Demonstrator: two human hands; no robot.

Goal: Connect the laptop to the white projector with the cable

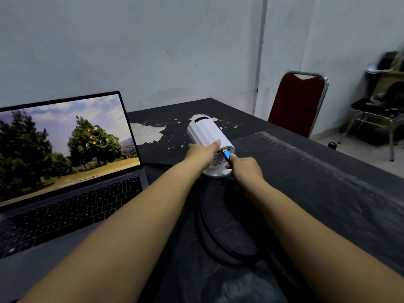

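Note:
A white cylindrical projector (pixel 205 133) stands tilted on the black table (pixel 317 171), its rear panel facing me. My left hand (pixel 203 153) grips its left side near the back. My right hand (pixel 244 169) pinches the blue plug (pixel 227 155) of the black cable (pixel 218 237), whose metal tip sits at the port on the projector's back; whether it is fully seated I cannot tell. The cable loops on the table between my forearms. An open grey laptop (pixel 65 171) with a tree wallpaper sits at the left.
The table's black covering is peeled, with white patches (pixel 148 132) behind the projector. A red chair (pixel 297 103) stands at the table's far right edge. More metal chairs piled with dark things (pixel 380 106) fill the right corner. A pale wall stands close behind.

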